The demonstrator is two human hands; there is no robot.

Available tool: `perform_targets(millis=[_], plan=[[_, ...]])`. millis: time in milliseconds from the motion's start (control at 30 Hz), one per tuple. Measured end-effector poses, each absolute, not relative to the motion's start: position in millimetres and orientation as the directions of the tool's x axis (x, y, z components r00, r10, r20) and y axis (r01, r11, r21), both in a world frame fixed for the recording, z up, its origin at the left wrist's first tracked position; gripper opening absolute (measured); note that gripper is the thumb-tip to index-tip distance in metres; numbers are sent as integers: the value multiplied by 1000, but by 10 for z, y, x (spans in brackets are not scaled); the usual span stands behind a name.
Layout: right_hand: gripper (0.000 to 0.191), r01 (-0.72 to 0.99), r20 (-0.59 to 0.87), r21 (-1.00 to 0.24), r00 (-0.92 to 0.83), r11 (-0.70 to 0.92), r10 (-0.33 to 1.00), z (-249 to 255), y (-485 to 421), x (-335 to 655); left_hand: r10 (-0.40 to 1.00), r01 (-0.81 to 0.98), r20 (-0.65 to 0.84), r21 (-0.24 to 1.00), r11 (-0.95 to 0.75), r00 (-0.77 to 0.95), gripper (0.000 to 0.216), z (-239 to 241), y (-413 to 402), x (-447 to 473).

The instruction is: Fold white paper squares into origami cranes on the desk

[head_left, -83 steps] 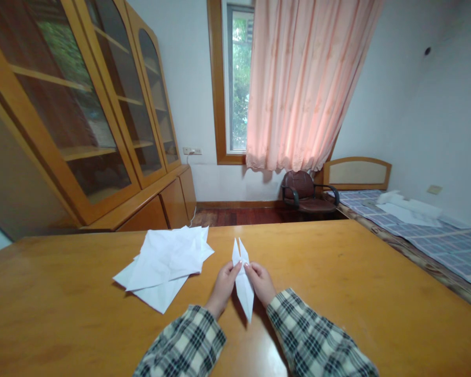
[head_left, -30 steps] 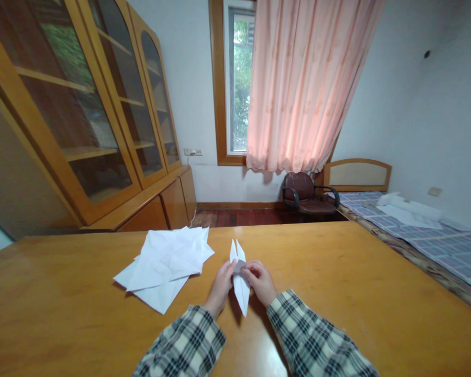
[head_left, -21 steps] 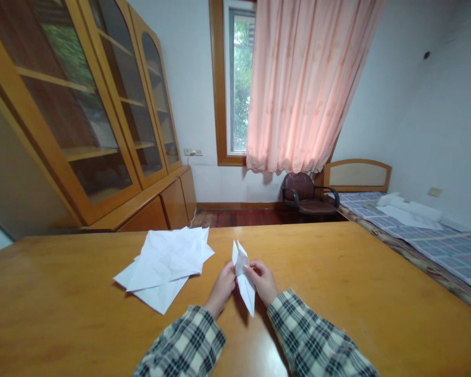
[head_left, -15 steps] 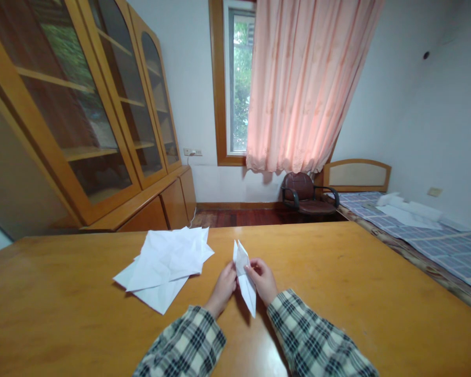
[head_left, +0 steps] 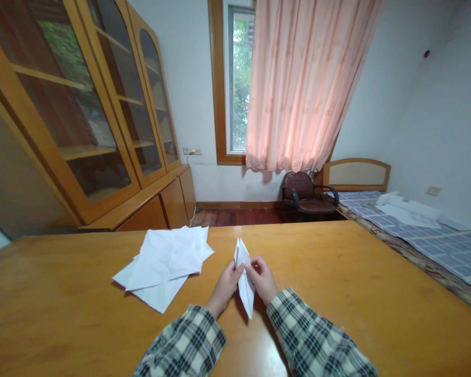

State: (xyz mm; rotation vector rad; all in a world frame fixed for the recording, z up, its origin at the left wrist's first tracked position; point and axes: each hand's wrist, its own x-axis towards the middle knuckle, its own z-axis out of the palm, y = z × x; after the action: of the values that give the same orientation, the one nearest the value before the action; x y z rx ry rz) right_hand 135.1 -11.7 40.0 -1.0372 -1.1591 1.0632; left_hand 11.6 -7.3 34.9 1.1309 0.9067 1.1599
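A narrow, pointed piece of folded white paper (head_left: 245,294) is held between both hands over the wooden table (head_left: 317,272). Its far end splits into two tips, and its near end tapers to one point. My left hand (head_left: 225,287) grips its left edge, the thumb lying on the middle of the paper. My right hand (head_left: 264,280) pinches the right edge, thumb on top close to the left thumb and fingers curled behind. The fingertips under the paper are hidden.
Several loose white sheets (head_left: 168,262) lie overlapping on the table, left of my hands. Beyond the table stand a glass-door cabinet (head_left: 141,180), a brown armchair (head_left: 308,193) and a bed (head_left: 416,235) with white paper (head_left: 408,209) on it.
The folded paper has turned slightly, its top face now more toward me. My left thumb has come onto its middle, near the right thumb.
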Motion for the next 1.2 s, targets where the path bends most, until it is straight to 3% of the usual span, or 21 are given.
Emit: perform_targets(millis=[233,500,1200], plan=[[33,-93,172,-980,47,176,984,398,-121,1350,985,-154,18,988,9,172,50,427,-77,116],[42,-205,161,-964,57,170,985,414,-126,1324,981,-222,15,975,29,195,51,426,-88,139],[44,-103,145,-983,55,150,988,366,-107,1340,978,-206,13,978,31,210,49,378,-63,133]])
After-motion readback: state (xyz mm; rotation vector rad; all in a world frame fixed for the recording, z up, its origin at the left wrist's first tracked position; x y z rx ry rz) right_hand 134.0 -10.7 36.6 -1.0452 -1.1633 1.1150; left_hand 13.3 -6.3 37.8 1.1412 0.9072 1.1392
